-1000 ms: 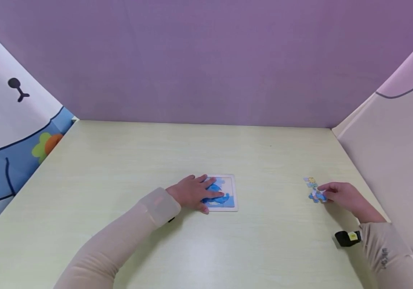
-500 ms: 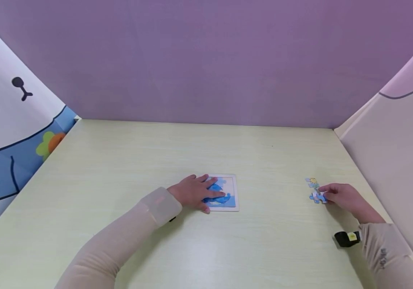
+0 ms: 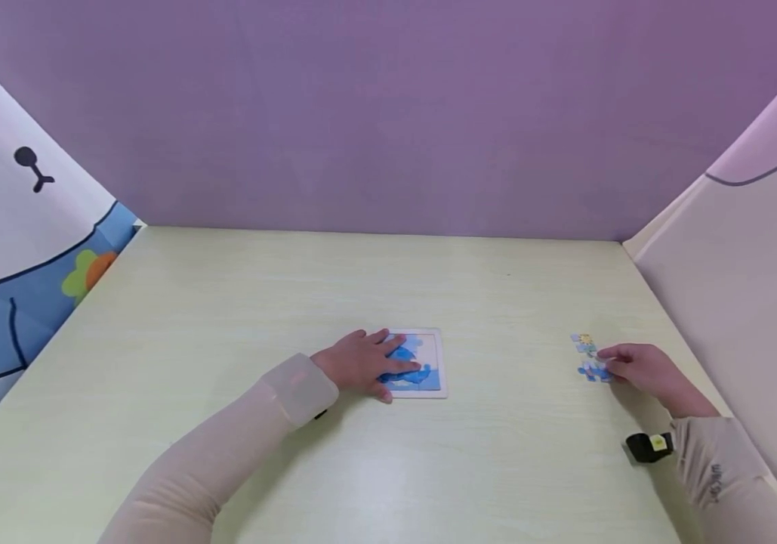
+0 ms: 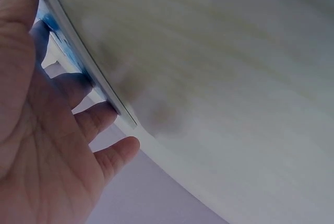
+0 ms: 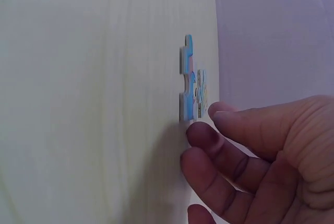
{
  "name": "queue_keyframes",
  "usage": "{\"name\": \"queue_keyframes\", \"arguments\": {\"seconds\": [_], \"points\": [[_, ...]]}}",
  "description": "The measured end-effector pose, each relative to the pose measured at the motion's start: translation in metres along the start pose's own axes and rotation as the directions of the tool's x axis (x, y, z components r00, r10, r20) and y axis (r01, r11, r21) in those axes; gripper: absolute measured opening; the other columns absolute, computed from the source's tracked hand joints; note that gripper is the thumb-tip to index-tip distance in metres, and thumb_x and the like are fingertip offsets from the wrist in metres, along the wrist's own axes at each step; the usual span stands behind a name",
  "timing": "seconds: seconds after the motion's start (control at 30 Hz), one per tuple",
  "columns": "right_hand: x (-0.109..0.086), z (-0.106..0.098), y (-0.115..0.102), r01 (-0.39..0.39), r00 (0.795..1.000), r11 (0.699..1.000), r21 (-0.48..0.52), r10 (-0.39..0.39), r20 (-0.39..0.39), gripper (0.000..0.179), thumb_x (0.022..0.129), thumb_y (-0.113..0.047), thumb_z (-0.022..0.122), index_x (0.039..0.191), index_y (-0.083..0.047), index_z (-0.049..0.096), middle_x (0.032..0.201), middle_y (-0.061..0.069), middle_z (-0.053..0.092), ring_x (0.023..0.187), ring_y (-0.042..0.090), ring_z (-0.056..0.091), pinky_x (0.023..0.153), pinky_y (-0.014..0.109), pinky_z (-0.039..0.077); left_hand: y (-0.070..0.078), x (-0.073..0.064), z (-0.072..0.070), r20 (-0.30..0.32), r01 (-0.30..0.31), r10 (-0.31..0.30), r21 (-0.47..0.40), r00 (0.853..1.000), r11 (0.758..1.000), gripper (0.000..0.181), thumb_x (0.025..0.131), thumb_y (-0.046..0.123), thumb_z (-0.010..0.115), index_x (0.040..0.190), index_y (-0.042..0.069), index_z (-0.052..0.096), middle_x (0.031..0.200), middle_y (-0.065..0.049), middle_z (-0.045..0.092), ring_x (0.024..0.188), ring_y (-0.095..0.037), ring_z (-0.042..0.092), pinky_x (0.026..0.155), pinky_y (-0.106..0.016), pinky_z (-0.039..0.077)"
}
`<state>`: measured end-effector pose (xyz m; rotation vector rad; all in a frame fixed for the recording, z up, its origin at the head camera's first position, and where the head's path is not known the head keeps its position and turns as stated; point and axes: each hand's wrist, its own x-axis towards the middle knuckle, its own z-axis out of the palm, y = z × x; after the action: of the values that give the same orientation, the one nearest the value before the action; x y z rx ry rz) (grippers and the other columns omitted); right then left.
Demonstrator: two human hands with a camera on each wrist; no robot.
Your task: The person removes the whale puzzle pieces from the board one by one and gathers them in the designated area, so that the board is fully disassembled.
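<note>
My left hand (image 3: 359, 363) lies flat with spread fingers over the left part of a white-framed jigsaw puzzle (image 3: 433, 381) with a blue picture. In the left wrist view its fingertips (image 4: 107, 113) reach over the near edge of the puzzle frame. To the right, my right hand (image 3: 642, 372) has its fingers loosely bent beside a blue jigsaw piece (image 3: 590, 371). The right wrist view has the thumb and forefinger apart, with the forefinger's tip right at the end of that piece (image 5: 186, 104). A second piece with a yellow sun (image 3: 585, 340) lies just beyond it.
The pale wooden table (image 3: 279, 287) meets a purple panel (image 3: 388, 113) at the back. A white panel (image 3: 755, 287) stands close to the right arm, and a cartoon-printed panel (image 3: 21, 249) borders the left. A black device (image 3: 648, 447) sits at the right wrist.
The blue jigsaw piece by my right fingers has turned a little and shifted slightly left on the table. My left hand stays in place on the puzzle.
</note>
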<state>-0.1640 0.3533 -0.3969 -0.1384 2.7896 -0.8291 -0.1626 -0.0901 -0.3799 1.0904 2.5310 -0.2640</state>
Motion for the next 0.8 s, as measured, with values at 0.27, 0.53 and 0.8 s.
{"name": "queue_keyframes", "arguments": {"seconds": [0.27, 0.53, 0.8], "points": [[-0.001, -0.002, -0.006, -0.016, 1.0, 1.0, -0.001, 0.016, -0.001, 0.037, 0.093, -0.009, 0.056, 0.12, 0.016, 0.054, 0.086, 0.015, 0.068, 0.071, 0.016, 0.059, 0.065, 0.032, 0.046, 0.0, -0.002, 0.001, -0.001, 0.004, -0.004, 0.004, 1.0, 1.0, 0.067, 0.09, 0.058, 0.052, 0.15, 0.037, 0.03, 0.158, -0.007, 0.022, 0.142, -0.034, 0.023, 0.107, -0.052, 0.031], [-0.001, -0.001, -0.027, 0.033, 0.998, 0.999, -0.004, -0.033, -0.048, 0.04, 0.095, -0.02, 0.057, 0.12, 0.012, 0.057, 0.098, 0.023, 0.066, 0.079, 0.021, 0.061, 0.066, 0.034, 0.047, 0.0, 0.0, 0.003, -0.004, 0.013, -0.013, 0.039, 1.0, 0.999, 0.067, 0.09, 0.059, 0.051, 0.15, 0.039, 0.029, 0.158, -0.006, 0.022, 0.142, -0.034, 0.023, 0.107, -0.051, 0.032], [0.007, 0.014, -0.054, 0.105, 0.993, 0.994, 0.011, -0.104, -0.049, 0.035, 0.093, -0.017, 0.061, 0.117, 0.009, 0.061, 0.094, 0.015, 0.065, 0.075, 0.017, 0.057, 0.066, 0.034, 0.046, 0.001, 0.003, 0.003, 0.008, 0.022, -0.023, 0.037, 1.0, 0.999, 0.067, 0.09, 0.059, 0.051, 0.15, 0.039, 0.029, 0.158, -0.005, 0.022, 0.142, -0.033, 0.023, 0.107, -0.051, 0.032]]}}
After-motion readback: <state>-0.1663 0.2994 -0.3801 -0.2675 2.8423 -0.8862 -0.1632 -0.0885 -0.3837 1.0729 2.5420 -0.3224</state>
